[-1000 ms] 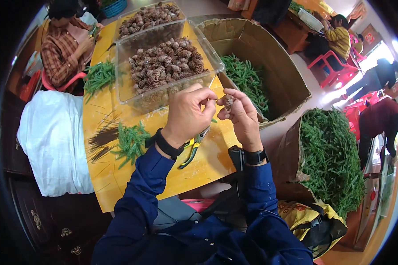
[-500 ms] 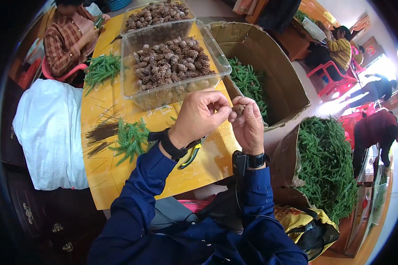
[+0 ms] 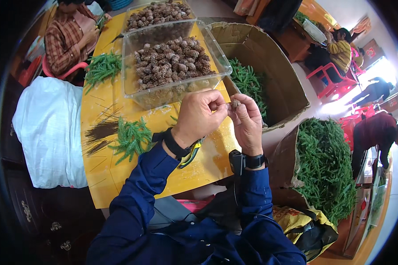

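Above the yellow table (image 3: pixel 208 154), my right hand (image 3: pixel 248 126) pinches a small brown pine cone (image 3: pixel 235 104) between thumb and fingers. My left hand (image 3: pixel 201 112) is closed in a pinch right beside the cone; what its fingertips hold is too small to make out. Under my left wrist lie pliers (image 3: pixel 193 155) with yellow and dark handles, partly hidden. Left of that wrist is a green artificial sprig (image 3: pixel 132 140), next to a bundle of thin brown wires (image 3: pixel 102 132). A clear plastic bin (image 3: pixel 163 98) full of pine cones stands just beyond my hands.
Another bin of cones (image 3: pixel 159 14) stands farther back. A cardboard box (image 3: pixel 278 79) with greenery is at right, with piled green sprigs (image 3: pixel 325 168) nearer me. A white sack (image 3: pixel 51 137) flanks the table's left edge. A person in a plaid shirt (image 3: pixel 66 42) sits far left; others work at right.
The pine cone and my right fingers have shifted slightly left and up and turned a little. My left hand stays pinched close to the cone.
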Demonstrator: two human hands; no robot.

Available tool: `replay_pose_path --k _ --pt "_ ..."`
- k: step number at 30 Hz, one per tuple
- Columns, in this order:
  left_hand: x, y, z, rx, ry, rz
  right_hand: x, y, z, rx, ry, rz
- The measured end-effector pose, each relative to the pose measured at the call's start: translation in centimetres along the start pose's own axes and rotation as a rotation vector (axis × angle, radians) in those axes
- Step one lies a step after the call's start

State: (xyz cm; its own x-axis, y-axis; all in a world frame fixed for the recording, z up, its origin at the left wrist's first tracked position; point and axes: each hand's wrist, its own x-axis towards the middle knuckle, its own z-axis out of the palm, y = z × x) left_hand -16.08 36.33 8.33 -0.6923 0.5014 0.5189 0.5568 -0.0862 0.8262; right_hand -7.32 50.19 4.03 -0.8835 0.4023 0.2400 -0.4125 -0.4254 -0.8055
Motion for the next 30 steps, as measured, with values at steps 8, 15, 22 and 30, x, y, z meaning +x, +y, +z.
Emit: replay_pose_path --k 8,15,22,30 --pt "-0.11 -0.29 0.14 0.071 0.013 0.058 0.04 0.22 0.02 0.078 -0.012 0.037" --pt "0.02 -0.73 0.22 0.041 0.027 0.044 -0.10 0.23 -0.03 0.023 -0.032 0.046" --pt "-0.03 -0.64 0.15 0.022 0.024 0.022 -0.07 0.75 0.15 0.057 -0.024 0.016" --pt "-0.01 -0.23 -0.20 0.093 0.018 0.048 -0.06 0.87 0.16 0.112 -0.038 0.017"
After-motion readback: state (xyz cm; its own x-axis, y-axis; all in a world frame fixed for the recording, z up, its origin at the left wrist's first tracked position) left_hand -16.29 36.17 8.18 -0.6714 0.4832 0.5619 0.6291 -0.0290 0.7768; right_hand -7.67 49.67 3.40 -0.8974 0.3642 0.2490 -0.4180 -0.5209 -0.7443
